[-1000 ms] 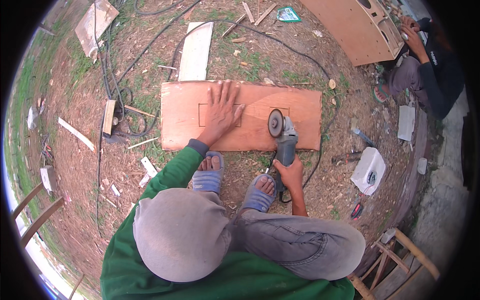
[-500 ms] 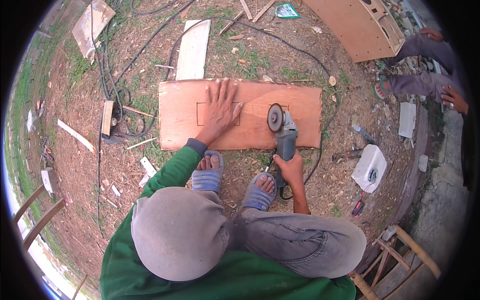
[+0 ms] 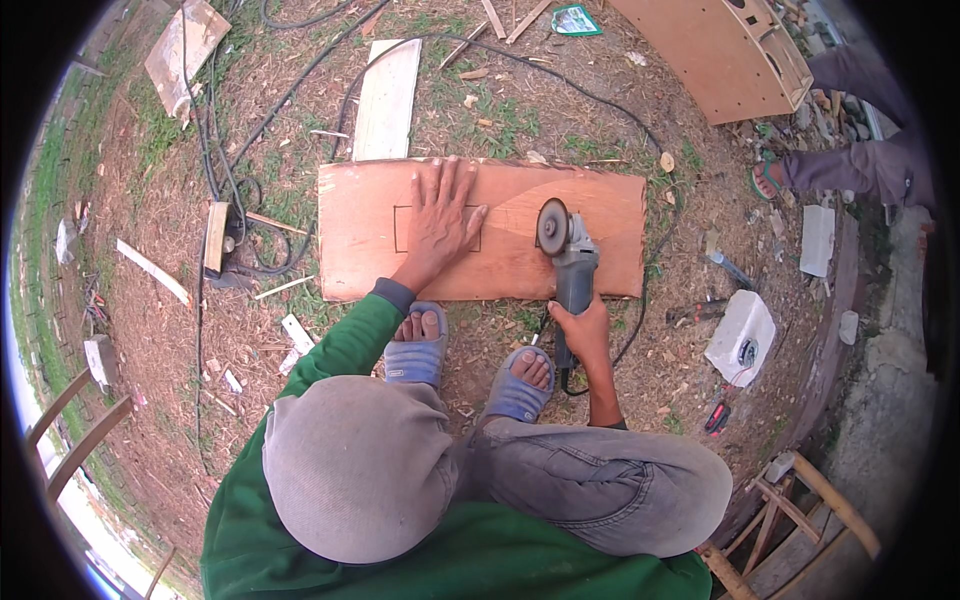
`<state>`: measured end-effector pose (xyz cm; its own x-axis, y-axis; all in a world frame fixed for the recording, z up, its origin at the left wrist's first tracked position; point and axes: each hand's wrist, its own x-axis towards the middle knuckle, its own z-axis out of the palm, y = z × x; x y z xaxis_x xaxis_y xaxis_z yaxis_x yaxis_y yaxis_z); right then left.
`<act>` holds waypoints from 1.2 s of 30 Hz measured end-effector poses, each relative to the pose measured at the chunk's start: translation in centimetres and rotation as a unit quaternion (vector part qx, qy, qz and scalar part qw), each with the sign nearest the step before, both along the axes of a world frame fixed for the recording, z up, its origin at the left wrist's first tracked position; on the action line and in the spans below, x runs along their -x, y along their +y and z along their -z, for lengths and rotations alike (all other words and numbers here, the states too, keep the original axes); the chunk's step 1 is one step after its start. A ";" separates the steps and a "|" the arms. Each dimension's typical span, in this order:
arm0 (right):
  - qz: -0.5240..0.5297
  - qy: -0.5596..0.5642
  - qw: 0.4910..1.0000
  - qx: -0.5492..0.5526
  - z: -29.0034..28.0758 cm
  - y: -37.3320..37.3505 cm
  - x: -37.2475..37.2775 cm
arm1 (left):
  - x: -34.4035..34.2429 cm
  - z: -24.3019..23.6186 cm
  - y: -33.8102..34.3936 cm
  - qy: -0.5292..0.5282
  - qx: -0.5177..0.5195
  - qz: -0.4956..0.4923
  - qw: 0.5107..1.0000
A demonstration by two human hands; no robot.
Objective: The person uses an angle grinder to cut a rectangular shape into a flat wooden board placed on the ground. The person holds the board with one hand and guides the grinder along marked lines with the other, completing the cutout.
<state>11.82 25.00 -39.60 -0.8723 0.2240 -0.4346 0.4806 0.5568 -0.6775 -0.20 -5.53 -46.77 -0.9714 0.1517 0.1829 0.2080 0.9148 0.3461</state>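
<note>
A plywood board (image 3: 500,250) was laid flat on the littered ground (image 3: 300,130), with a rectangle (image 3: 405,228) drawn near its middle. The left hand (image 3: 440,222) was pressed flat on the board, fingers spread apart, over that rectangle. The right hand (image 3: 583,330) was clamped around the body of an angle grinder (image 3: 570,262), whose disc (image 3: 552,227) was set on the board just right of the left hand's thumb. The grinder's cable (image 3: 640,320) was seen looping off the board's right edge. Two feet in blue sandals (image 3: 415,355) were planted just below the board's near edge. A pale plank (image 3: 385,100) was laid beyond the board, and black cables (image 3: 230,150) were trailed across the ground to the left. A white canister (image 3: 740,335) was lying to the right, well apart from the grinder. Another person's leg (image 3: 850,165) was seen at the upper right, beside a wooden box (image 3: 720,60).
</note>
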 end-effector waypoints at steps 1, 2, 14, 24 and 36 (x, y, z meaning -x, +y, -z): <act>0.002 -0.008 1.000 -0.003 0.1 0.0 0.1 | 0.0 0.0 0.0 0.001 0.000 0.000 1.000; 0.004 -0.015 1.000 -0.006 0.1 0.0 0.2 | 0.0 0.0 0.0 0.001 0.000 0.000 1.000; -0.003 0.005 0.999 0.031 0.3 0.1 1.9 | 0.0 0.0 0.0 -0.004 0.000 0.000 1.000; -0.012 -0.039 0.999 0.022 -1.2 0.4 2.0 | -0.1 -0.3 0.0 0.005 -0.002 0.001 1.000; -0.019 -0.055 0.998 0.003 -2.1 0.5 0.9 | 0.0 -0.2 0.0 0.008 0.004 0.001 1.000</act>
